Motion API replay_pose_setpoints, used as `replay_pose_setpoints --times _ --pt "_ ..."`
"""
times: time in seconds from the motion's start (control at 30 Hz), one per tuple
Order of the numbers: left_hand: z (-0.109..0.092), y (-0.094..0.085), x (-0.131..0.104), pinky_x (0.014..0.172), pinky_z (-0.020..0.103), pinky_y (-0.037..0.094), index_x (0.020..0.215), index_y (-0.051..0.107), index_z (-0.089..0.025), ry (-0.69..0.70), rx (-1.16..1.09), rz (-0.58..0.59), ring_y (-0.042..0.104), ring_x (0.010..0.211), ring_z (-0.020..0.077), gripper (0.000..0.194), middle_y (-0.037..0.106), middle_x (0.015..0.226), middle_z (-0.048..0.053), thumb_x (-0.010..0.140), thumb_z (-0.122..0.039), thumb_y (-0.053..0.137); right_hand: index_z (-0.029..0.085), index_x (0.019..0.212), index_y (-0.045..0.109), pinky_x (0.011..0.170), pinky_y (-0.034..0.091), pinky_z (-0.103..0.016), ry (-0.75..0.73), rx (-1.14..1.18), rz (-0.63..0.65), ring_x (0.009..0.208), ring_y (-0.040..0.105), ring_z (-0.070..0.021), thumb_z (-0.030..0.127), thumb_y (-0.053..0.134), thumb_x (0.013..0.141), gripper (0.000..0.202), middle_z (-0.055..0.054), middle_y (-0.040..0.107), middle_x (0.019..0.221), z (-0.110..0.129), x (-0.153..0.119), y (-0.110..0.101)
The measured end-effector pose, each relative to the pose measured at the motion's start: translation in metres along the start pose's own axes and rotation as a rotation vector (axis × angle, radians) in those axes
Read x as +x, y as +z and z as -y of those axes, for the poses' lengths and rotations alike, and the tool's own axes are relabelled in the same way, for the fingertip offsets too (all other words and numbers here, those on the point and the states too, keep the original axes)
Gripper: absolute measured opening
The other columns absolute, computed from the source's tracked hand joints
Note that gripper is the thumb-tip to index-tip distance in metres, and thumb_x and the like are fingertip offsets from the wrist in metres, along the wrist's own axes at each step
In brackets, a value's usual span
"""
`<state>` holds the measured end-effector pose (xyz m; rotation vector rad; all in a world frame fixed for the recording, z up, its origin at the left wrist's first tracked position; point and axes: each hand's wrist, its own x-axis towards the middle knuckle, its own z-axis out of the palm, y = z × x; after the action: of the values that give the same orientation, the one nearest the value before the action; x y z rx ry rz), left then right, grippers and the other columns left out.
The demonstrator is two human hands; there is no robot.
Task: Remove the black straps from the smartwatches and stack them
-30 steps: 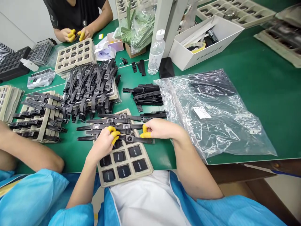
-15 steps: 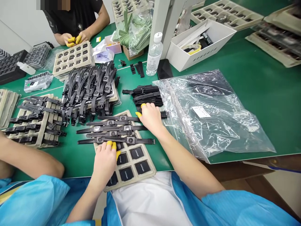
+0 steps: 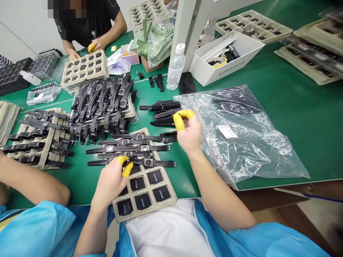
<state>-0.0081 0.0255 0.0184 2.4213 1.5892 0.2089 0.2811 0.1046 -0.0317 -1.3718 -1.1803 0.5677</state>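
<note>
Yellow finger covers are on both my hands. My left hand [image 3: 111,180] is curled at the near watch [image 3: 149,162], its thumb and forefinger closed about the dark strap on that watch's left side. My right hand [image 3: 189,134] is raised at the right end of a pile of loose black straps [image 3: 166,114]. Its thumb and forefinger meet in a pinch; whatever is between them is hidden. In front of me a beige tray [image 3: 150,207] holds square black watch faces [image 3: 143,201] in its near pockets, with several strapped watches lying across its far part.
A heap of strapped watches [image 3: 103,103] and another loaded tray [image 3: 49,148] stand left. A clear plastic bag [image 3: 249,142] covers the table on the right. Behind are a water bottle [image 3: 175,67], phone [image 3: 187,84] and white box [image 3: 227,60]. A co-worker [image 3: 88,28] sits opposite; another's arm [image 3: 32,178] reaches in left.
My right hand has drawn back slightly rightward from the strap pile and curled into a pinch. My left hand has shifted a little left and turned, its fingers now around the near watch's strap.
</note>
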Motion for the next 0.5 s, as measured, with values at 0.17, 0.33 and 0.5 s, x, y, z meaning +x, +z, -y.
replay_pose_setpoints --times 0.17,0.33,0.5 --pt "-0.015 -0.002 0.050 0.083 0.033 0.061 0.126 0.046 -0.023 -0.056 -0.535 -0.100 0.074 0.097 0.0204 0.024 0.073 0.115 0.009 0.104 -0.033 0.049 0.029 0.101 0.048 0.051 0.045 -0.028 0.347 0.579 0.268 0.050 0.049 -0.0146 0.066 0.058 0.095 0.039 0.005 0.058 0.065 0.016 -0.026 0.014" --pt "-0.010 0.037 0.095 0.108 0.042 0.055 0.144 0.045 -0.021 0.187 -0.584 -0.119 0.066 0.125 0.0226 0.047 0.066 0.135 0.013 0.098 -0.016 0.047 0.023 0.091 0.053 0.040 0.027 -0.022 0.583 0.817 0.735 0.039 0.036 -0.0081 0.056 0.067 0.090 0.036 0.007 0.056 0.056 0.025 -0.048 0.033" --pt "0.003 0.056 0.094 0.112 0.046 0.053 0.143 0.055 -0.024 0.384 -0.570 -0.163 0.061 0.133 0.0236 0.057 0.066 0.139 0.010 0.091 -0.005 0.041 0.019 0.088 0.057 0.038 0.024 -0.021 0.613 0.752 0.832 0.036 0.035 -0.0066 0.048 0.069 0.087 0.032 0.006 0.058 0.053 0.023 -0.051 0.035"
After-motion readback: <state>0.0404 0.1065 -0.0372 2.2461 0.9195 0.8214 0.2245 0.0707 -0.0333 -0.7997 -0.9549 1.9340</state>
